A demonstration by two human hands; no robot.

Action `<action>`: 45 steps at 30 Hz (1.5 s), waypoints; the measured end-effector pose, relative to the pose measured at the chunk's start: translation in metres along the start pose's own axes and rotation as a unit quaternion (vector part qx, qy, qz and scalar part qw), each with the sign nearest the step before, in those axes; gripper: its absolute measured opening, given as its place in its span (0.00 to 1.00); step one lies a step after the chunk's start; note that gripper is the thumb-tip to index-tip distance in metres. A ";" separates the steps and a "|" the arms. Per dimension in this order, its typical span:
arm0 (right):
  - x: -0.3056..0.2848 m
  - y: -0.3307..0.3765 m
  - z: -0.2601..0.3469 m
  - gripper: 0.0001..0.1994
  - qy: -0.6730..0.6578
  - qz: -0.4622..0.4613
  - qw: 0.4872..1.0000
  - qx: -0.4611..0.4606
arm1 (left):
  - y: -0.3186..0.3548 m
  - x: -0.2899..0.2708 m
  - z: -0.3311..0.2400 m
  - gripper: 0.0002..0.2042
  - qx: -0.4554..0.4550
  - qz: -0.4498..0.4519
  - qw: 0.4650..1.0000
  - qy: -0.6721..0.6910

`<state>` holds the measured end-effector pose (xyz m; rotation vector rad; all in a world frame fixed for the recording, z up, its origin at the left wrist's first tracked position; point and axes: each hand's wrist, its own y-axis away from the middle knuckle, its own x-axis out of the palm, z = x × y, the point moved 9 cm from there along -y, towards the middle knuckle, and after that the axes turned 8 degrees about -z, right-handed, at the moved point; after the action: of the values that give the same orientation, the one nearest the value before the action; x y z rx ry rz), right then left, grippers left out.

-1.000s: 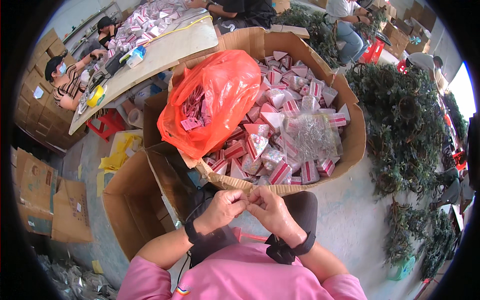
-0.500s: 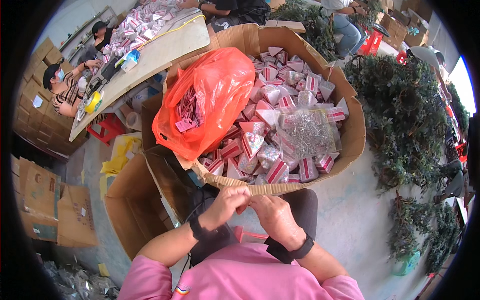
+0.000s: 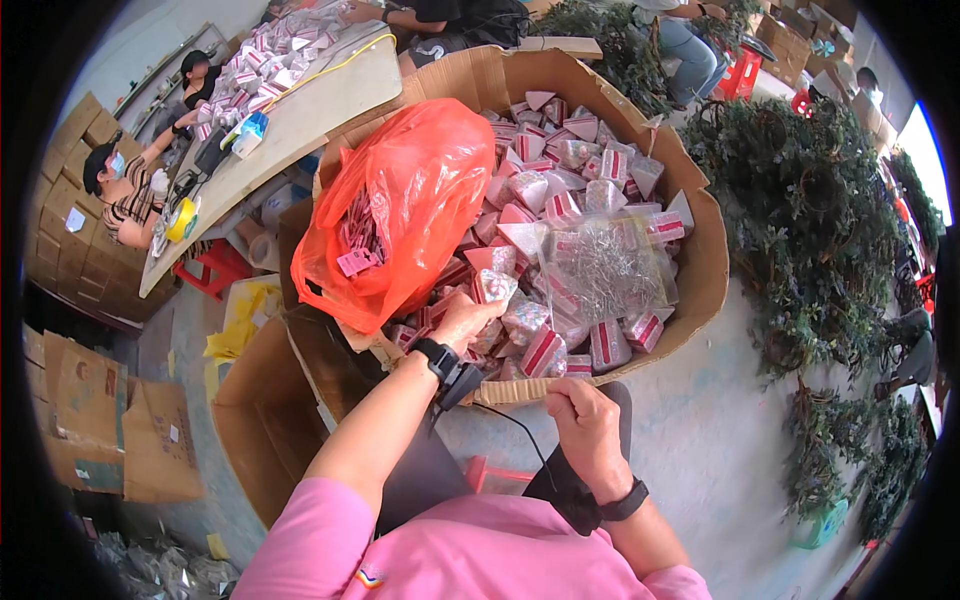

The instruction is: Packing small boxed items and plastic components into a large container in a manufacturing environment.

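Your left hand [image 3: 468,318] has just reached into the box [image 3: 700,270], gripping a packet [image 3: 495,287], while your right hand [image 3: 585,425] stays fisted.

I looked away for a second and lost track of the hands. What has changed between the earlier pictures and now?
The left hand left the right hand and reached forward into the cardboard box, closing on a small pink-and-white packet there. The right hand stayed near the lap, fingers curled; what it holds is too small to tell. The orange bag and the clear bag stayed put.
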<state>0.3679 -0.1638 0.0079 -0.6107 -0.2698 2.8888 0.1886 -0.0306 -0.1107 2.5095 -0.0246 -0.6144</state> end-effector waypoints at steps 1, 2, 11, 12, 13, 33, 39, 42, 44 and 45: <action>-0.002 -0.001 -0.001 0.05 -0.013 -0.006 1.000 0.007 | 0.009 0.000 -0.002 0.17 0.000 0.002 1.000 -0.003; -0.003 -0.003 0.000 0.05 -0.015 -0.009 1.000 0.008 | 0.019 -0.002 -0.011 0.14 0.039 -0.001 0.996 0.084; -0.005 -0.009 0.036 0.04 -0.044 -0.064 0.995 -0.058 | 0.120 -0.022 -0.017 0.28 0.206 -0.037 0.956 0.207; -0.003 -0.008 0.040 0.04 -0.044 -0.063 0.995 -0.060 | 0.128 -0.020 -0.019 0.30 0.201 -0.022 0.942 0.266; -0.002 -0.006 0.045 0.04 -0.043 -0.058 0.995 -0.062 | 0.135 -0.019 -0.021 0.31 0.197 -0.007 0.925 0.324; -0.008 0.003 0.076 0.03 0.006 -0.072 0.989 -0.126 | 0.167 -0.013 -0.023 0.34 0.233 0.019 0.902 0.362; -0.007 0.004 0.076 0.02 0.005 -0.066 0.990 -0.127 | 0.169 -0.013 -0.027 0.33 0.275 0.023 0.890 0.364; -0.006 0.004 0.075 0.02 0.012 -0.059 0.990 -0.130 | 0.169 -0.013 -0.026 0.33 0.279 0.022 0.886 0.368; -0.006 0.004 0.074 0.02 0.020 -0.059 0.990 -0.129 | 0.170 -0.014 -0.027 0.33 0.282 0.020 0.886 0.366; -0.006 0.004 0.075 0.02 0.020 -0.058 0.990 -0.129 | 0.169 -0.014 -0.026 0.33 0.281 0.020 0.886 0.367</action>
<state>0.3420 -0.1797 0.0768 -0.6689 -0.6570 2.7472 0.2058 -0.1587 0.0026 3.1282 0.0308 0.4679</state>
